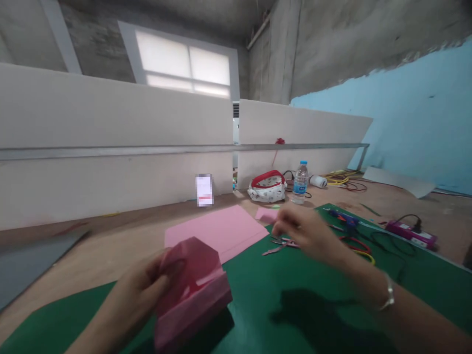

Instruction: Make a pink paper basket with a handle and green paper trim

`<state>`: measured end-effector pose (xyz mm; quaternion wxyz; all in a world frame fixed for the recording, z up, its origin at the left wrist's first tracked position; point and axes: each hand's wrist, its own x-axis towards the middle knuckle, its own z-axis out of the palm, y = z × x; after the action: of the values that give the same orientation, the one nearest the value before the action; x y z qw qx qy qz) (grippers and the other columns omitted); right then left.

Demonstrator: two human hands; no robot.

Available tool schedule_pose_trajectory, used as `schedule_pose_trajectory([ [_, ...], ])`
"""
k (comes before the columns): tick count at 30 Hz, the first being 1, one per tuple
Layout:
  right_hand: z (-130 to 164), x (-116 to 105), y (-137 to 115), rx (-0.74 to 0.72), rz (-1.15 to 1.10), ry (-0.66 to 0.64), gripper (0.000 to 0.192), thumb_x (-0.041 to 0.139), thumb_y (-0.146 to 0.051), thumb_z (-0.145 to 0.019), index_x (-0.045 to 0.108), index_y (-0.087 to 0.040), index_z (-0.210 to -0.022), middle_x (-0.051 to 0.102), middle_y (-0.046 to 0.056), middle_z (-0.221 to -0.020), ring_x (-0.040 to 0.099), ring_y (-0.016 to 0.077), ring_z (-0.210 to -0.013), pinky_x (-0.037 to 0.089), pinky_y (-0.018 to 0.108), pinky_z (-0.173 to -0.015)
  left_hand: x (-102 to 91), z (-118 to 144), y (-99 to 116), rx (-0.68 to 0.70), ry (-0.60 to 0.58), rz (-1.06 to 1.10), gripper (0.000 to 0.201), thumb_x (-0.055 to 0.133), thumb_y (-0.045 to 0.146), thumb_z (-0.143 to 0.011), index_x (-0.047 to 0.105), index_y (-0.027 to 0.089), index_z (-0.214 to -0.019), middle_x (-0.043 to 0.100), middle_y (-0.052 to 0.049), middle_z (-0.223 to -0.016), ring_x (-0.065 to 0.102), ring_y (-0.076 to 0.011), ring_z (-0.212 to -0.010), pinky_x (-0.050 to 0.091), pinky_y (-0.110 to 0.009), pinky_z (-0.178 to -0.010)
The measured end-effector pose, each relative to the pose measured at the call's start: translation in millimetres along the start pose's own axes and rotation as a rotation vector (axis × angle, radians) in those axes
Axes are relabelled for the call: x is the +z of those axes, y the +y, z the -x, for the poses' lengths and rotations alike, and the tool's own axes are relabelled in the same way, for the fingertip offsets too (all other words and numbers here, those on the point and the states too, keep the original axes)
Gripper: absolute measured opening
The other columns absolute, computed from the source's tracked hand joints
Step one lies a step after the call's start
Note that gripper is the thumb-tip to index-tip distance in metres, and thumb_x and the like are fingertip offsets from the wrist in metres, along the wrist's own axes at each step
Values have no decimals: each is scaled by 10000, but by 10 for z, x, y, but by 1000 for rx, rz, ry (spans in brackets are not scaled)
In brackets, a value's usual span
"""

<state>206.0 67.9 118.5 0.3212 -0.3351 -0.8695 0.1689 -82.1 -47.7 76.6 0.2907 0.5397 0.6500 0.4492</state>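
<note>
My left hand (147, 290) grips a folded pink paper box (193, 300) by its upper left side, thumb in front. The box is tilted, and its inner face is a deeper, shiny pink. To the right, above the green mat (258, 309), hovers my right hand (308, 231), somewhat blurred, its fingers curled into a pinch. What they hold, if anything, is hidden. Just below it lie scissors (287, 243), partly covered by the hand, and a thin pink paper scrap (273, 250). A pink paper sheet (221, 231) lies flat behind the box.
Behind the mat stand a phone (204, 190), a white pouch with red trim (267, 188) and a water bottle (300, 183). On the right are a glue gun (342, 219), yellow and red cable loops (359, 248) and a purple power strip (411, 234). White panels (118, 118) rise behind.
</note>
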Motion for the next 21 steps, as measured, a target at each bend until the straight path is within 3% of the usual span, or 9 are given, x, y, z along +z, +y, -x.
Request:
schedule_pose_trajectory([
  [3,92,394,42,-5,8,-181,146,562,-221,-886,534,-185,-748,633,3,-700,512,123,-612,320,237,-559,264,71,11,40,23,-49,245,595,470,-776,638,229,-762,666,26,-686,604,-200,-705,437,-225,-624],
  [6,134,568,8,-6,-22,-264,174,600,-256,-875,531,-179,-735,595,-10,-667,480,110,-592,303,225,-547,379,164,20,38,34,-80,189,561,417,-789,649,251,-804,668,31,-708,618,-213,-724,450,-239,-648],
  [12,147,561,-17,120,-168,-429,188,649,-260,-849,559,-168,-712,610,-11,-626,515,104,-570,326,211,-535,462,251,-9,-54,8,-30,257,554,457,-818,610,233,-706,623,18,-643,524,-168,-592,404,-215,-527],
  [18,176,624,16,92,-253,-537,232,655,-334,-854,617,-151,-717,523,-45,-572,454,78,-534,312,185,-510,484,245,-107,-107,-40,31,287,556,504,-806,586,228,-732,657,-3,-724,576,-181,-646,447,-232,-566],
  [21,185,635,12,93,-292,-551,250,642,-331,-870,622,-144,-706,498,-56,-557,430,64,-521,305,177,-503,493,267,-91,-102,-59,-6,322,520,523,-828,582,223,-728,602,12,-669,536,-164,-597,420,-228,-520],
])
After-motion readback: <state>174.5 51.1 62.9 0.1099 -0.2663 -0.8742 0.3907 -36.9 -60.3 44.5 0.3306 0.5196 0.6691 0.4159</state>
